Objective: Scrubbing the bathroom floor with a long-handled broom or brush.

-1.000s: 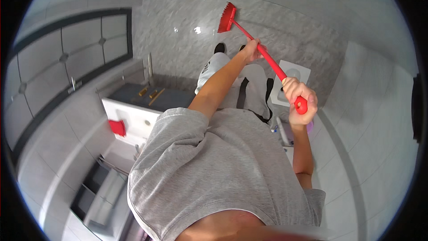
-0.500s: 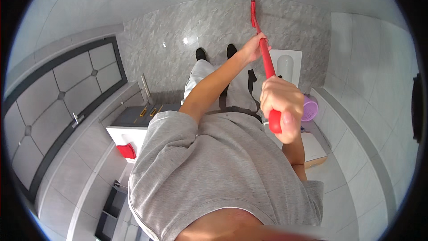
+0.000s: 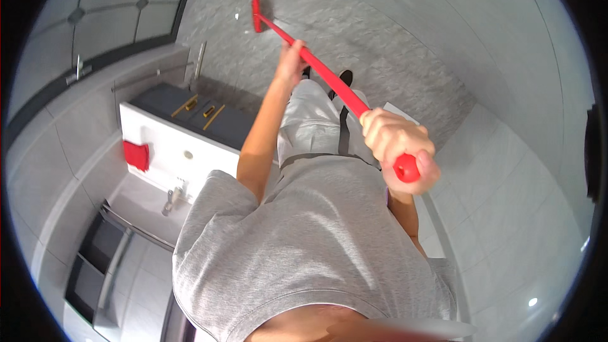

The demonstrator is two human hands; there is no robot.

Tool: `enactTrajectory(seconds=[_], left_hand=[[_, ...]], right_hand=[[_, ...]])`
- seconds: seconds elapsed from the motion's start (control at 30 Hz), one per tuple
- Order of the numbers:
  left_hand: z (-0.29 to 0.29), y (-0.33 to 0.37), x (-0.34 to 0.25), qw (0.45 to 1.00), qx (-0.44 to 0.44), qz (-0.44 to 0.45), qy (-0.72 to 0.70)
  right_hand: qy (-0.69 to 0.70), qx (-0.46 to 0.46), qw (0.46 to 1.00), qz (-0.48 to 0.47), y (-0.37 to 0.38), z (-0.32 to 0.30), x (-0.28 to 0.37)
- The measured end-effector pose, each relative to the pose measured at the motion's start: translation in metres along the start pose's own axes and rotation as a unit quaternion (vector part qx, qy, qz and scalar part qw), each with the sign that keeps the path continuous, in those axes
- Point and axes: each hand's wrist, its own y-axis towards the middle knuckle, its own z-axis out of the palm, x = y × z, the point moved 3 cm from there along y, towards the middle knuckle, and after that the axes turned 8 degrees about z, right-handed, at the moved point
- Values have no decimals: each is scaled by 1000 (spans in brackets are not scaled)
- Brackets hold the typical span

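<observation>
Both hands grip the red broom [image 3: 329,82]: the right hand [image 3: 396,142] wraps its top end, the left hand [image 3: 291,62] clasps mid-handle, nearer the head. The handle slants up-left to the brush head [image 3: 256,12] on the grey floor [image 3: 392,44]. The bristles are hard to make out.

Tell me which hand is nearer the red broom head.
Left. The left hand grips the red handle partway down, closer to the broom head; the right hand holds the handle's top end, farthest away.

Grey short-sleeved T-shirt [image 3: 316,240], pale trousers [image 3: 313,120]
</observation>
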Motion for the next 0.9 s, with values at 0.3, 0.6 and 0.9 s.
enactTrajectory(seconds=[0.3,0.6,0.9], left_hand=[[-191,32,-13,970,-207,60,-111],[-125,33,143,972,-230,-3,-49],[106,-25,292,992,-74,-76,62]], right_hand=[[77,144,985,62,56,87,-129],[173,6,979,107,-36,-45,-154],[55,-119,991,37,-199,-226,-42]])
